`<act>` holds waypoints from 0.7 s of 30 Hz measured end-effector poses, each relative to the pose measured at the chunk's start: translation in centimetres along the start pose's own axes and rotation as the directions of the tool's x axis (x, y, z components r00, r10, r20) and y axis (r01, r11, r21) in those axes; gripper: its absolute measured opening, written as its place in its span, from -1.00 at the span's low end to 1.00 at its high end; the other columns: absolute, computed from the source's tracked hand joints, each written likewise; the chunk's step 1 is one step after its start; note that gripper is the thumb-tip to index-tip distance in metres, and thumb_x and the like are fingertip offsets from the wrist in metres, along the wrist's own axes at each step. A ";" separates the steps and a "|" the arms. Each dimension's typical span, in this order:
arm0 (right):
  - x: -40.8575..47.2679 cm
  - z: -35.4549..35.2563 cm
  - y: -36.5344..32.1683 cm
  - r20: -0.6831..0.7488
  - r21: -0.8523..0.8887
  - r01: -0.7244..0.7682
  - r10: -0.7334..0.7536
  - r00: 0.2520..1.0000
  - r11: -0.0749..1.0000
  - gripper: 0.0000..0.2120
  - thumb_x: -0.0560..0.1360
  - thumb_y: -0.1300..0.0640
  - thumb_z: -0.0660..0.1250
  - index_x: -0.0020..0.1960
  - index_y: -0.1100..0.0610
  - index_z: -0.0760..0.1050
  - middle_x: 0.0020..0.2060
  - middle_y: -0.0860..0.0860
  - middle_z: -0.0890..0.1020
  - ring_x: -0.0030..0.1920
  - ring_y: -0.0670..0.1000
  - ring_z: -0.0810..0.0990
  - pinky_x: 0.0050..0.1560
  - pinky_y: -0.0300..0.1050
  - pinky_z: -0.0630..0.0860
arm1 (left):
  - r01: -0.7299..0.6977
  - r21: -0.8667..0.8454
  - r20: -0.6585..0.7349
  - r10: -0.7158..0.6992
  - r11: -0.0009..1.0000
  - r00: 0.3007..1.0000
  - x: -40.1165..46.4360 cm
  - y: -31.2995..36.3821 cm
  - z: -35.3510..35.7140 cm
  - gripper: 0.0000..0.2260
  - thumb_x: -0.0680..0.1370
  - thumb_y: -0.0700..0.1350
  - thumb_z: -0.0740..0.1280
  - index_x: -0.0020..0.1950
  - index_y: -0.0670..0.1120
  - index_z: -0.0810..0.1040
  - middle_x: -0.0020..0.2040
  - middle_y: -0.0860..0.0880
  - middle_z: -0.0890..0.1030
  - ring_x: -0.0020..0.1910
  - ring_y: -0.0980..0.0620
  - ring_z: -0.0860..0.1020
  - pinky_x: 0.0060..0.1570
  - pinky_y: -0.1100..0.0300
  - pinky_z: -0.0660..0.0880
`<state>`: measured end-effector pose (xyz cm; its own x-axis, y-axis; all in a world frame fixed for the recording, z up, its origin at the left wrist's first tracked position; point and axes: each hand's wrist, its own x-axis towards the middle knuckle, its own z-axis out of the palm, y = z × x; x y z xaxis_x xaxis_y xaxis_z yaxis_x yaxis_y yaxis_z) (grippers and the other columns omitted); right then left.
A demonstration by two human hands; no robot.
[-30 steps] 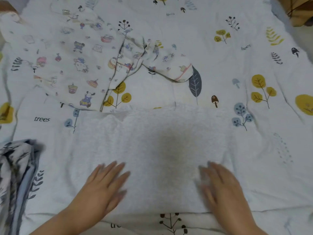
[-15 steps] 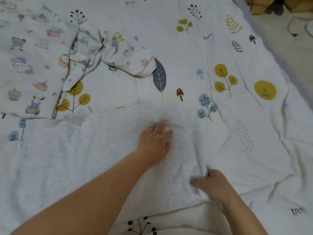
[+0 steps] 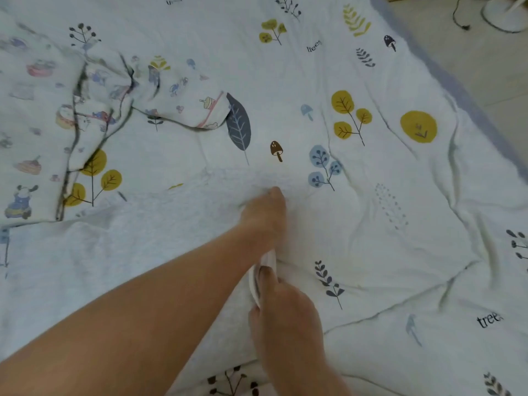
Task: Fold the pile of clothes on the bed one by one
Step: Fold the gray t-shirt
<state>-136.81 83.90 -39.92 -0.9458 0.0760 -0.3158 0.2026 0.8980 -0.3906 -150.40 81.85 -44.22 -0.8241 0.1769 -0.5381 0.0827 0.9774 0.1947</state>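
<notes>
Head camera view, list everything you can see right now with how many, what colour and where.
towel: one, white, spread on the bed, near left.
printed garment: one, white with cartoon prints, far left.
bedsheet: one, white with leaf and mushroom prints, under everything.
cable: one, dark, on the floor, top right.
left hand: one, gripping the towel's far right corner.
right hand: one, pinching the towel's right edge nearer the camera.
</notes>
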 end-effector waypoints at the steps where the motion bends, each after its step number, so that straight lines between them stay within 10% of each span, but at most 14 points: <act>1: -0.1 0.2 -0.3 -0.003 0.003 0.003 -0.003 1.000 1.000 -0.66 0.47 0.19 0.29 0.23 0.06 0.35 -0.07 0.01 0.59 -0.07 0.05 0.60 -0.32 -0.18 0.24 | -0.017 -0.112 -0.038 0.012 0.994 0.999 0.1 -0.8 -0.2 -0.61 0.50 -0.27 0.24 0.32 -0.18 0.29 0.23 -0.20 0.46 0.21 -0.20 0.46 0.13 0.04 0.41; 6: -0.8 1.6 -2.6 -0.115 -0.040 0.041 -0.045 0.992 0.998 -0.44 -0.23 0.14 0.62 -0.24 0.03 0.59 -0.59 -0.09 0.45 -0.65 -0.08 0.43 -0.70 -0.29 0.17 | -0.010 -0.701 -0.037 -0.023 0.713 0.999 -1.4 -7.0 -3.1 -0.76 0.43 -0.32 0.33 0.06 -0.12 0.49 -0.11 -0.07 0.51 -0.13 -0.05 0.50 -0.26 0.28 0.45; 12: -2.8 3.7 -7.7 -0.138 0.027 0.221 -0.215 0.967 0.975 -0.44 -0.19 0.01 0.61 -0.17 -0.01 0.66 -0.46 -0.16 0.57 -0.57 -0.16 0.48 -0.58 -0.36 0.36 | 0.058 -0.977 0.047 -0.056 0.207 0.997 -6.7 -15.9 -4.8 -0.63 0.45 -0.37 0.33 0.19 -0.05 0.49 0.11 -0.10 0.60 0.09 -0.07 0.58 0.10 0.03 0.52; 21: -6.2 11.6 -18.4 0.089 0.072 0.330 -0.336 0.938 0.941 -0.66 0.16 -0.01 0.29 -0.12 -0.07 0.69 -0.51 -0.09 0.54 -0.55 -0.11 0.49 -0.56 -0.32 0.40 | -0.003 -0.999 -0.014 -0.264 0.043 0.964 -13.6 -29.1 -3.5 -0.60 0.29 -0.30 0.37 0.11 -0.07 0.53 -0.06 -0.06 0.67 -0.13 0.02 0.66 -0.22 0.20 0.60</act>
<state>-131.74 61.91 -40.82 -0.9322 -0.2688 -0.2424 -0.1029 0.8389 -0.5345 -143.57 50.60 -39.66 -0.8247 -0.0888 -0.5586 -0.5538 -0.0740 0.8294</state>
